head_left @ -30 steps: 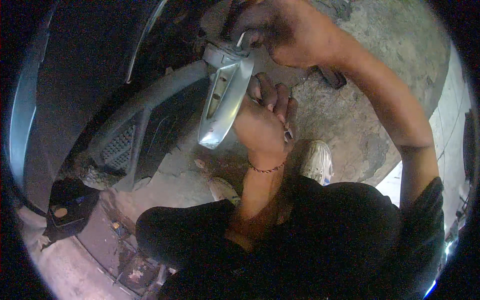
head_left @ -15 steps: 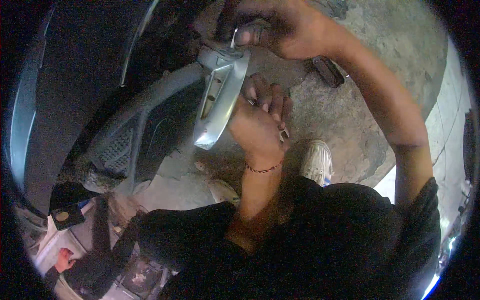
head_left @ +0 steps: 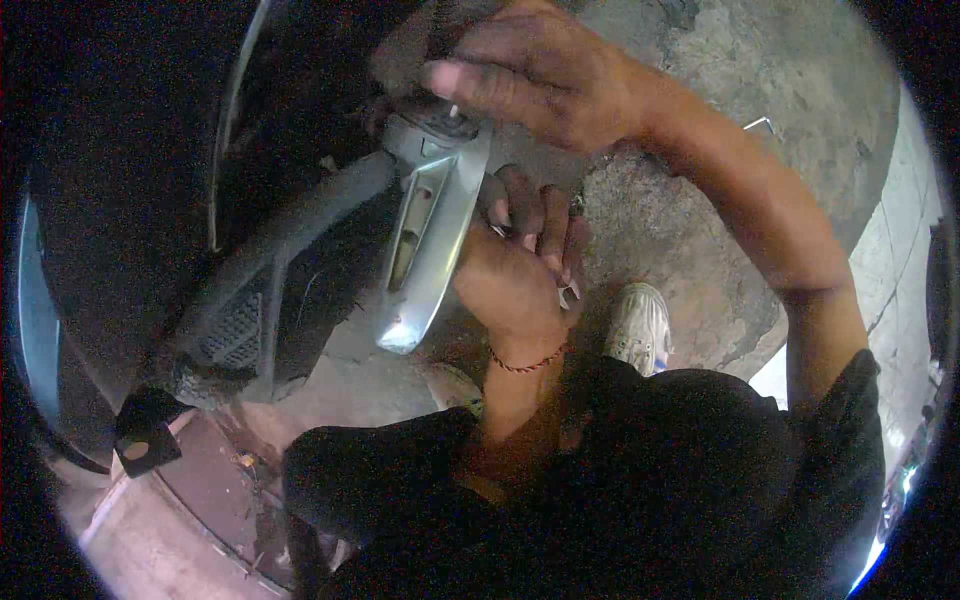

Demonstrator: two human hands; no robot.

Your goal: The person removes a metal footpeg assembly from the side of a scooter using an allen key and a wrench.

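Right hand [head_left: 548, 88] by slotted silver part [head_left: 441, 240]

From where I stand, the right arm bends at the elbow, its forearm [head_left: 735, 185] slanting up and inward. The right hand [head_left: 545, 85] sits farther out, its thumb [head_left: 475, 85] stretched leftward, the other fingers partly lost in shadow. Closer in, the left forearm [head_left: 520, 405] rises nearly straight, the left hand [head_left: 515, 270] curled, fingertips bent back toward the wrist.
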